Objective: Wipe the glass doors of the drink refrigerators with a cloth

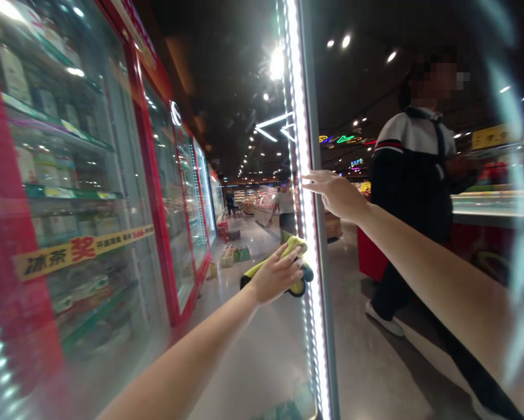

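My left hand (pixel 275 274) is curled around a yellow cloth (pixel 294 248), holding it against the glass fridge door (pixel 253 361) – a black shape behind it is hard to make out. My right hand (pixel 338 195) is open, its fingertips (pixel 308 184) on the lit door frame (pixel 306 146). Farther along, a yellow strip (pixel 80 251) reads 冰茶 and 奖 – the smaller print blurs.

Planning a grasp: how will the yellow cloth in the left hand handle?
The yellow cloth looks floppy: it drapes around the left hand without holding a shape. Probably light for its size, being thin fabric. Unlikely to roll or break, though it may slide on the glass door.
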Motion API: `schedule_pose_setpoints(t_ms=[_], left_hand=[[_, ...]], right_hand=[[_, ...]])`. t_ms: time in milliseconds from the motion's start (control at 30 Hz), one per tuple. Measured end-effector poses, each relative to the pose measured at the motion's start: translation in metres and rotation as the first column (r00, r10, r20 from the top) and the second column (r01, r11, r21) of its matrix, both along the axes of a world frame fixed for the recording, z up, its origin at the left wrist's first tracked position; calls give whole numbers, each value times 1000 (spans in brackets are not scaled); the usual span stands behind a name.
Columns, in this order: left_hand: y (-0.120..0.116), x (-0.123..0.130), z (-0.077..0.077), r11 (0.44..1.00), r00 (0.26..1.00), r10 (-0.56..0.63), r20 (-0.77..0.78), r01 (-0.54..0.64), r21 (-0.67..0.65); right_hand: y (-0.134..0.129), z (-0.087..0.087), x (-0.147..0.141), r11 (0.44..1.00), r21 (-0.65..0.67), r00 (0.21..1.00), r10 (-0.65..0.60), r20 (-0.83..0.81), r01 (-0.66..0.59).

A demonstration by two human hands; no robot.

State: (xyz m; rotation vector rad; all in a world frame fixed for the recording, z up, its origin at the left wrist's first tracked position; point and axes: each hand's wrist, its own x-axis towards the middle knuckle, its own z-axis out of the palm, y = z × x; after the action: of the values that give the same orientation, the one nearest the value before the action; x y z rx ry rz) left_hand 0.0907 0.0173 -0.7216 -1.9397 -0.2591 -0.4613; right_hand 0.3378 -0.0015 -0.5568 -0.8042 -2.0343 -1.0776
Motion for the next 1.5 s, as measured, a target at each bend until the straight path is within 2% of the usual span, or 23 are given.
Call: schedule_pose_setpoints(t_ms=[33,100,233,333,400,433,500,567,667,733,800,867,900,967,1100,1133,1167,1233,1300,1367,1433,1500], left_hand=[[1,0,6,1000,1000,-3,10,3,5],[4,3,29,1000,996,17,83,-18,14],[9,27,98,998,925,43,378,-56,22],[15,53,144,1000,941,-11,339,3,25],[19,68,159,1000,958,-20,287,21,2],[20,73,160,1000,959,-17,283,20,-8],[20,79,145,1000,955,-7,295,11,-14],[18,77,113,1000,963,-2,268,5,-7],[12,62,58,1000,999,-18,47,18,-3],[7,47,37,999,990,-41,-132,40,-11],[4,36,36,999,990,-28,-138,25,-24],[1,30,44,998,995,57,78,-54,-40],[0,30,47,993,974,112,196,-104,-55],[-3,33,40,978,928,207,309,-188,-90],[-9,36,-7,955,947,292,131,-280,-98],[-10,32,-15,954,952,295,83,-287,-90],[-10,27,-17,957,958,283,40,-279,-78],[-9,15,-6,971,972,235,11,-234,-59],[-8,5,13,976,969,214,124,-208,-59],[-8,3,23,969,924,247,293,-235,-76],[-9,9,12,957,892,289,347,-279,-78],[-10,16,-14,955,925,292,244,-293,-36]], right_hand=[[2,-1,2,1000,5,1000,16,-11,-16],[5,-2,7,998,19,997,55,-49,-54],[5,11,17,987,123,966,127,-225,-101],[-1,26,24,971,229,938,136,-320,-63],[-7,33,25,961,276,931,122,-343,-24],[-10,34,25,957,289,930,114,-350,-9],[-14,32,23,957,290,930,109,-351,-2],[-16,25,19,964,265,937,111,-331,-21],[-16,17,12,975,214,951,119,-285,-58],[-15,16,10,983,171,958,111,-265,-67],[-15,17,8,991,124,965,82,-250,-52],[-15,17,7,997,79,972,40,-232,-23],[-16,15,5,998,60,975,26,-220,-13],[-16,6,0,999,31,982,19,-189,-13],[-19,-23,-15,1000,2,995,20,-94,-20],[-20,-29,-18,1000,4,997,7,-76,-7],[-20,-33,-21,1000,7,998,-8,-63,9],[-21,-37,-26,999,15,999,-31,-44,31],[-20,-37,-29,999,23,998,-37,-41,38],[-18,-37,-32,999,31,998,-33,-55,35],[-16,-41,-36,999,38,998,-21,-63,23],[-14,-48,-41,999,36,999,2,-45,0]])
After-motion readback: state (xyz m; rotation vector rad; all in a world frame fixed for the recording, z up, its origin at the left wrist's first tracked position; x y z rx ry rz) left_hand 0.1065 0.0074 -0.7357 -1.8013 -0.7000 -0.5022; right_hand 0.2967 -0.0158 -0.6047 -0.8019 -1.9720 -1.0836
